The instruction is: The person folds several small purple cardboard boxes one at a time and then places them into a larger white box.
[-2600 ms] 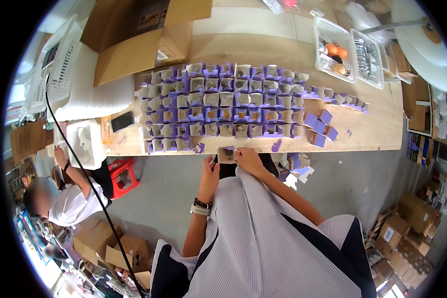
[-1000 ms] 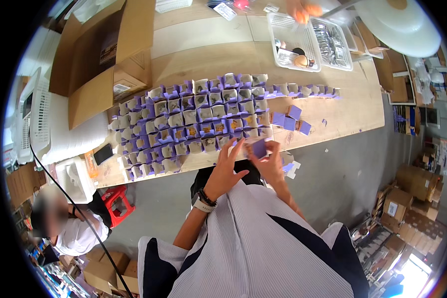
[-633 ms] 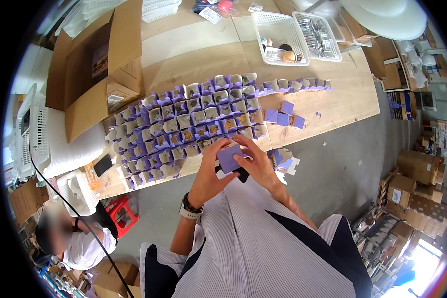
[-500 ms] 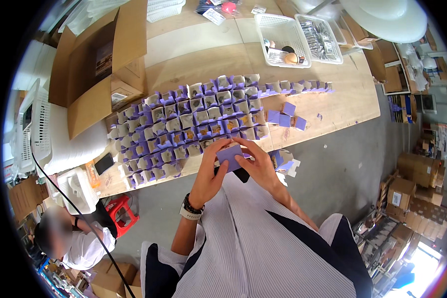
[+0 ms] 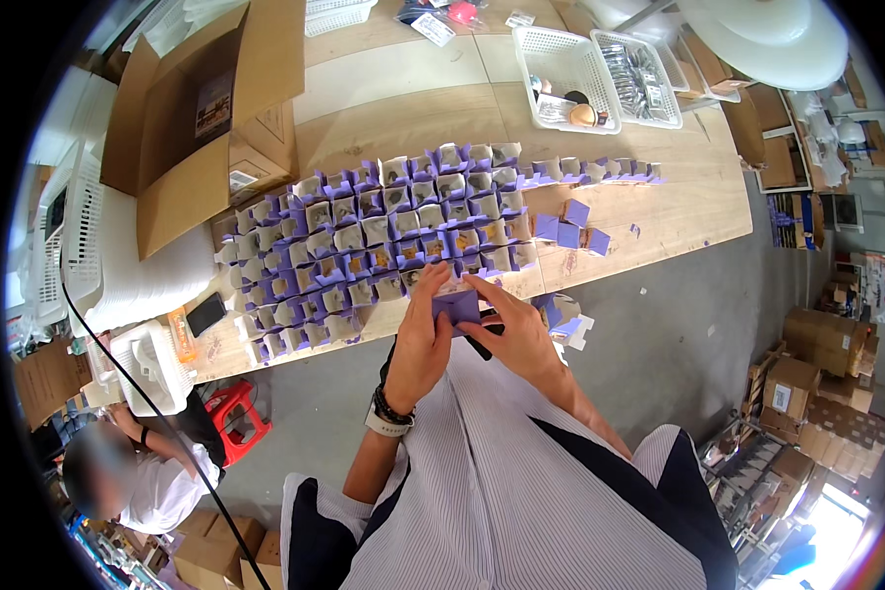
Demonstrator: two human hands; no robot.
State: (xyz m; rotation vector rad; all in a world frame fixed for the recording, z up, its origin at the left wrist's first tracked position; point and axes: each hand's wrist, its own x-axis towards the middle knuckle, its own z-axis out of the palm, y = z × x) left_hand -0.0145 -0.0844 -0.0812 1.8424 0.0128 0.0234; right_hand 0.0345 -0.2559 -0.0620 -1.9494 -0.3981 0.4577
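A small purple cardboard box (image 5: 456,307) is held in front of my body, just off the table's near edge. My left hand (image 5: 422,329) grips its left side, thumb on the near face. On its right side my right hand (image 5: 514,332) is closed, fingers at the far upper edge and thumb low. Just beyond stand rows of open purple boxes (image 5: 374,231) with grey flaps raised; a few show something orange inside. Several purple boxes (image 5: 567,233) lie in a loose group to the right, their purple faces up.
A large open carton (image 5: 182,128) stands at the back left. White baskets (image 5: 560,74) with small goods sit at the back right. A phone (image 5: 206,314) lies at the table's left end. Another person (image 5: 157,472) sits at lower left beside a red stool (image 5: 234,418).
The box in my hands has tipped, its purple face turning more away from me. My fingers have shifted around its upper edge. The view has moved slightly.
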